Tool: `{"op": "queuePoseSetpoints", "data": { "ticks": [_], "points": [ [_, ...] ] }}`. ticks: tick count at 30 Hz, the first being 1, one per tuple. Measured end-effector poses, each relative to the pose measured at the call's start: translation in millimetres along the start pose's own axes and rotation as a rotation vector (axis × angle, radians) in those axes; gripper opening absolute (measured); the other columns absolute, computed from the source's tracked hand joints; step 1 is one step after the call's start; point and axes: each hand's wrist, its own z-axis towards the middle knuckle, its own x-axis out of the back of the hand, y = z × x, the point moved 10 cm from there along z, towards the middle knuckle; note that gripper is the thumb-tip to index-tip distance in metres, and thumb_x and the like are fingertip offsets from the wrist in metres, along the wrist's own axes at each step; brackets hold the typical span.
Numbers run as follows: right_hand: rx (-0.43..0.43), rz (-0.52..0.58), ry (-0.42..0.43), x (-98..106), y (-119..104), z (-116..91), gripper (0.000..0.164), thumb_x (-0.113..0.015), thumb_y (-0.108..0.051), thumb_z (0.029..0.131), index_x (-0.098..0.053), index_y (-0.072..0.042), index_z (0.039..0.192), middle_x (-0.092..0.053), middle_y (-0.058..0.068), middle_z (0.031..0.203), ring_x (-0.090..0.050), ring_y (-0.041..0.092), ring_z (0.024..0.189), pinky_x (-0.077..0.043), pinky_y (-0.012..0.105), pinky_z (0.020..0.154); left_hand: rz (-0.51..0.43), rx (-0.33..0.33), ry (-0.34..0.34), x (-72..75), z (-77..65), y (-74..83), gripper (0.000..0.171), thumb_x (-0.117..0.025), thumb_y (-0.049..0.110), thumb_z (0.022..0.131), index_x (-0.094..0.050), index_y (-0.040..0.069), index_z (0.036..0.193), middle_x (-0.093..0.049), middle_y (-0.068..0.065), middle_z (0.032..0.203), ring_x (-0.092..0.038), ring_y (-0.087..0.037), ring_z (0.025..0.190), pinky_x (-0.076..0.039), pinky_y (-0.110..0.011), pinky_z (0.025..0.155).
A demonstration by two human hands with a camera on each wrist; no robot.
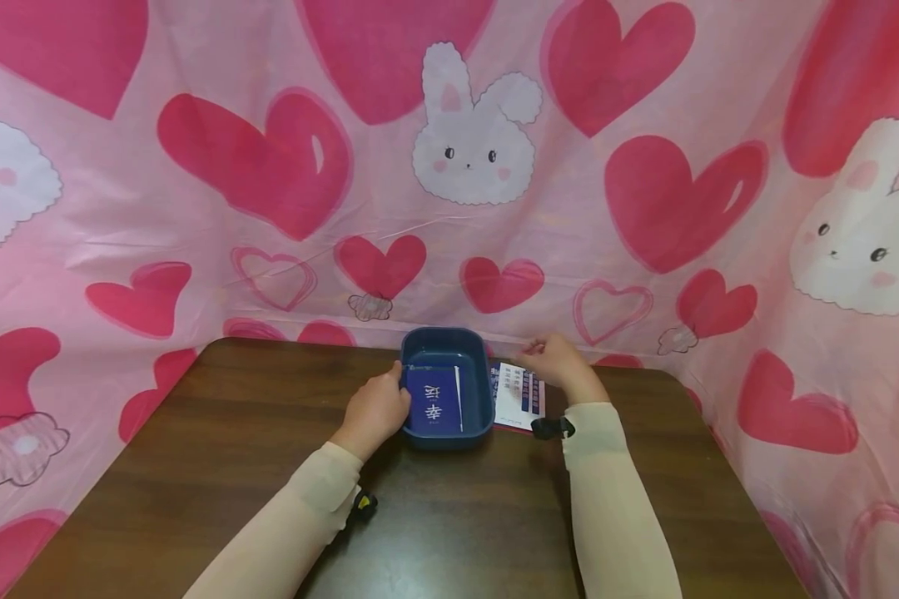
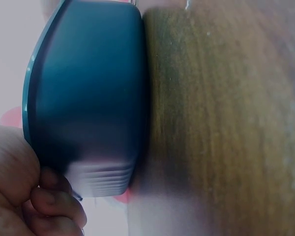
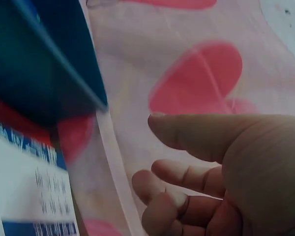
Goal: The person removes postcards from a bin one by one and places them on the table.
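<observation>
A dark blue plastic bin (image 1: 485,399) stands near the back of the table, its wall (image 2: 91,88) filling much of the left wrist view. My left hand (image 1: 374,409) grips the bin's left rim, thumb above and fingers curled under it (image 2: 44,196). Inside the bin lies a blue booklet (image 1: 445,391) with white characters. To the bin's right are white-and-blue printed cards or booklets (image 1: 508,403), one with a red edge. Over their far right corner hovers my right hand (image 1: 558,363); in its wrist view the thumb and loosely bent fingers (image 3: 187,132) hold nothing.
The brown wooden table (image 1: 449,516) extends toward me and to both sides. A pink cloth (image 1: 389,208) with hearts and rabbits hangs right behind its back edge and along the sides. Black straps (image 1: 553,428) sit on both wrists.
</observation>
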Motion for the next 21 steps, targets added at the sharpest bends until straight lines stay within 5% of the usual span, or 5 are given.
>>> {"op": "queuePoseSetpoints", "data": {
  "ticks": [11,18,21],
  "points": [
    [0.046,0.021,-0.103,-38.4,-79.1,4.3,0.035,-0.080,-0.037,0.104,-0.076,-0.008,0.124,-0.082,0.016,0.108,-0.078,0.033,0.092,-0.068,0.041,0.080,0.002,-0.007,0.013,2.6,-0.7,0.1,0.065,-0.059,0.024,0.112,-0.047,0.001,0.172,-0.069,-0.027,0.155,-0.078,-0.040,0.102,-0.065,-0.063,0.093],
    [0.048,-0.100,-0.284,-93.0,-117.6,14.3,0.033,-0.072,-0.030,0.111,-0.074,-0.004,0.131,-0.082,0.015,0.097,-0.079,0.024,0.079,-0.070,0.038,0.073,0.007,-0.013,0.014,2.4,0.0,-0.4,0.065,-0.060,0.025,0.112,-0.048,0.002,0.171,-0.072,-0.027,0.151,-0.079,-0.042,0.103,-0.065,-0.063,0.091],
    [0.030,-0.152,-0.309,-112.5,-119.7,22.4,0.026,-0.072,-0.027,0.111,-0.074,-0.003,0.119,-0.080,0.013,0.087,-0.077,0.023,0.072,-0.068,0.037,0.066,-0.005,-0.012,0.004,0.1,-1.7,0.1,0.064,-0.060,0.025,0.112,-0.048,0.002,0.171,-0.072,-0.028,0.151,-0.079,-0.042,0.102,-0.065,-0.063,0.090]
  ]
}}
